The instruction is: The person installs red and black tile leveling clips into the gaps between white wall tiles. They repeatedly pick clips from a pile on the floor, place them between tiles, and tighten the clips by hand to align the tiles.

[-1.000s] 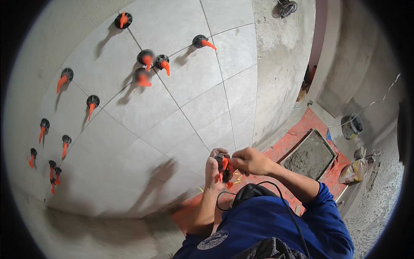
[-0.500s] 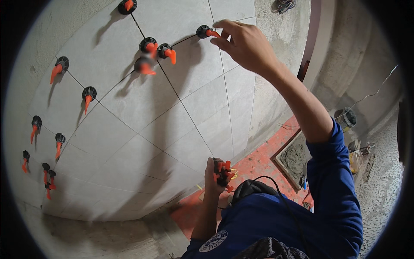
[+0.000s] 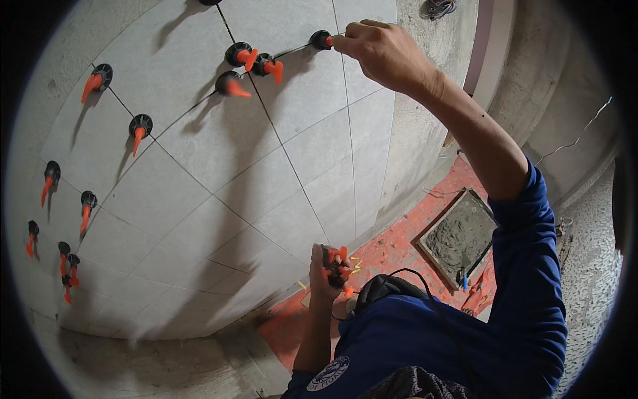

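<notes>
High on the grey tiled wall [image 3: 292, 193], my right hand [image 3: 393, 58] pinches the orange handle of a tile leveling clip [image 3: 320, 40]. That clip's round black base sits on a joint between tiles. Low beside my body, my left hand [image 3: 319, 274] is closed around several more black-and-orange leveling clips [image 3: 334, 265]. To the left of my right hand, three clips cluster at a tile corner, one of them an upright clip [image 3: 237, 55]. Further clips, such as a lower one [image 3: 140, 126], stand along the joints at the left.
On the red floor covering [image 3: 392, 249] lies a square tray of wet mortar [image 3: 435, 247], with a blue-handled tool [image 3: 465, 282] at its near edge. Coiled wires [image 3: 438, 8] hang on the bare wall at the upper right. A rough plastered wall [image 3: 588, 266] rises at the right.
My right thumb and fingers, spread around the clip's orange handle before, have closed on it. The view has shifted slightly. My left hand still holds its clips.
</notes>
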